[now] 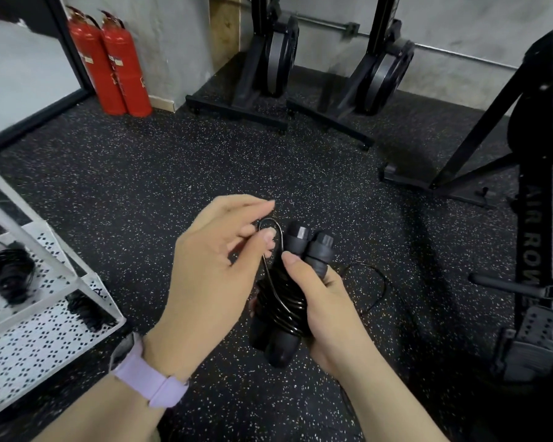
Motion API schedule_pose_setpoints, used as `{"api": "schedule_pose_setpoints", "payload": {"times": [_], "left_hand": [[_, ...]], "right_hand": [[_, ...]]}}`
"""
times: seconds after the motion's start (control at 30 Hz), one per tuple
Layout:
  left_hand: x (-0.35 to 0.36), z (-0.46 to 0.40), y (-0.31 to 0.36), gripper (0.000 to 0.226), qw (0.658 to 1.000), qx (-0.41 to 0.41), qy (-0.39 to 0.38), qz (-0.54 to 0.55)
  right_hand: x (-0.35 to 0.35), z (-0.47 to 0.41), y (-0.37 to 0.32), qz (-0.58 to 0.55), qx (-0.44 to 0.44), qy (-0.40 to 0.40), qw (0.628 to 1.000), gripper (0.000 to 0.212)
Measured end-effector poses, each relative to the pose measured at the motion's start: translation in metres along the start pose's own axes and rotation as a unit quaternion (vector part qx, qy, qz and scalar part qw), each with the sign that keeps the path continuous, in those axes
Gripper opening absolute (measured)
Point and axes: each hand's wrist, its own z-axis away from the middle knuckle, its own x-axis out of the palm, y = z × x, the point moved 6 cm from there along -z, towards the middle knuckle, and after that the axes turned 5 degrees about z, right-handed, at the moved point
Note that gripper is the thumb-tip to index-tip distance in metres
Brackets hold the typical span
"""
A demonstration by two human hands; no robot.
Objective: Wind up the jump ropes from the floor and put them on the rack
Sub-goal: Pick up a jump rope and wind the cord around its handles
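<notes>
At the far left, the white perforated rack [45, 333] is standing on the speckled rubber floor [134, 173], and it is already carrying at least two dark wound bundles, one at the back of its shelf [7, 275] and one near its front edge [87, 309]; they appear to be jump ropes stowed earlier in the job, though blur is preventing certainty.

Moving right, the left hand [211, 269], with a lilac watch strap [150, 381] at the wrist, is pinching a loop of thin black cord [270, 237] between thumb and forefinger, the remaining fingers extending loosely. The loop is being held clear of the bundle, presumably so the next turn can be laid on without snagging.

Beside it, the right hand [320, 301] is gripping the jump rope's two black handles [304, 250] side by side, fingers curled round them and thumb pressing on the front, so that they are serving as a core for the coils already wrapped round their middle.

Right of that hand, a slack tail of cord [377, 282] is trailing toward the floor, so winding is judged incomplete.

Upright rowing machines [537, 218] are standing at the right.
</notes>
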Motion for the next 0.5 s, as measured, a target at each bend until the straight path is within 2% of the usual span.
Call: {"api": "schedule_pose_setpoints", "payload": {"times": [0.07, 0.17, 0.23, 0.4, 0.5], "left_hand": [[-0.001, -0.004, -0.007, 0.031, 0.999, -0.048, -0.016, 0.007], [-0.003, -0.010, -0.019, 0.028, 0.990, -0.123, -0.071, -0.001], [-0.004, -0.014, -0.023, 0.029, 0.982, -0.145, -0.121, -0.003], [-0.016, -0.022, -0.025, 0.015, 0.962, -0.179, -0.206, 0.019], [-0.020, -0.022, -0.026, 0.011, 0.957, -0.178, -0.231, -0.001]], "right_hand": [[-0.001, 0.000, 0.000, 0.030, -0.005, -0.010, 0.999, 0.024], [0.002, 0.002, -0.001, 0.107, -0.020, -0.027, 0.994, 0.046], [0.003, 0.004, 0.000, 0.121, -0.017, -0.029, 0.992, 0.054], [0.000, 0.004, -0.002, 0.112, 0.004, -0.032, 0.993, 0.037], [0.002, 0.004, 0.001, 0.097, 0.024, -0.044, 0.994, 0.038]]}}
